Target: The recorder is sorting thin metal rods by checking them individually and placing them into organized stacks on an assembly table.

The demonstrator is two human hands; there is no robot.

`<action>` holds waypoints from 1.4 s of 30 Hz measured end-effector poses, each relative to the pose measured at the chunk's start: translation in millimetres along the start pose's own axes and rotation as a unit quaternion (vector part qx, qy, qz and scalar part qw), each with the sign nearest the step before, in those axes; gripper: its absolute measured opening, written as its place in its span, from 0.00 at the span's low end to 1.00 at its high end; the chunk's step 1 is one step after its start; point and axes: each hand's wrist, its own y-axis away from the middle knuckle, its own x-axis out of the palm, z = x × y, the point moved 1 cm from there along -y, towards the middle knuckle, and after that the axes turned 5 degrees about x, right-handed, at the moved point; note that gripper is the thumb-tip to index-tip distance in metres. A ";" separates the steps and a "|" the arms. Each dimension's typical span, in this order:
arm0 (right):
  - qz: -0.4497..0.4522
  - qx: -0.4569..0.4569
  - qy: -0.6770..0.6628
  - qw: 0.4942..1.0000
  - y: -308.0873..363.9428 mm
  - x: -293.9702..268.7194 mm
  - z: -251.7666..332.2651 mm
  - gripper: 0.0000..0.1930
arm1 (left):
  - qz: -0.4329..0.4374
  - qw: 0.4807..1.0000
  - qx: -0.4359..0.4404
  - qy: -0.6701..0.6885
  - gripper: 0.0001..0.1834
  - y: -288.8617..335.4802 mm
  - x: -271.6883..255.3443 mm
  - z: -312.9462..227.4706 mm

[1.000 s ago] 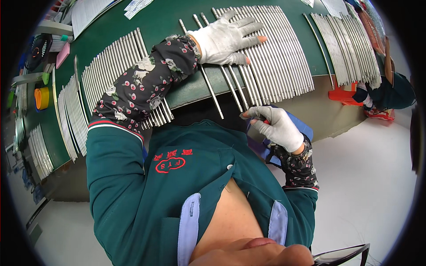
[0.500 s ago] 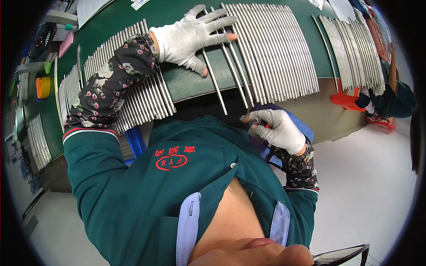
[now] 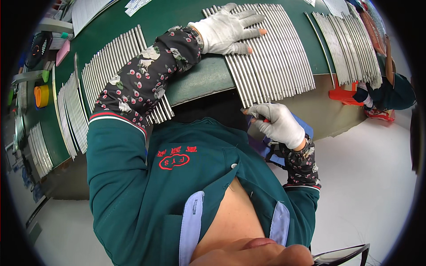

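My left hand (image 3: 228,33), in a white glove with bare fingertips, lies flat with its fingers spread on the left part of a row of slim silver metal rods (image 3: 279,57). These rods lie side by side on the green tabletop (image 3: 199,82), and their near ends jut past its edge. My right hand (image 3: 284,128), also gloved, is closed just below the near ends of that row. A bit of red shows between its fingers, but most of what it grips is hidden.
Left of my left arm lies another row of rods (image 3: 111,62), partly covered by the sleeve. More rods (image 3: 348,48) lie far right, near another person's sleeve (image 3: 395,95). A yellow tape roll (image 3: 42,96), a black fan (image 3: 40,48) and a pink block (image 3: 63,52) are at left.
My left hand has moved right, and the few separate rods beneath it now lie against the right-hand row. My right hand stays nearly in place, still closed.
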 end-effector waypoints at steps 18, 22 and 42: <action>0.014 -0.031 0.006 0.999 17.2 -28.2 24.9 0.16 | 0.037 0.994 0.038 0.094 0.39 22.0 -44.2 0.6; -0.138 -0.087 0.152 0.975 23.6 -31.5 23.2 0.13 | -0.067 0.989 -0.129 0.022 0.45 33.2 -38.0 -21.2; -0.184 -0.282 0.273 0.901 -12.8 -35.3 20.0 0.13 | 0.158 0.948 -0.223 0.161 0.48 27.1 -85.8 -33.8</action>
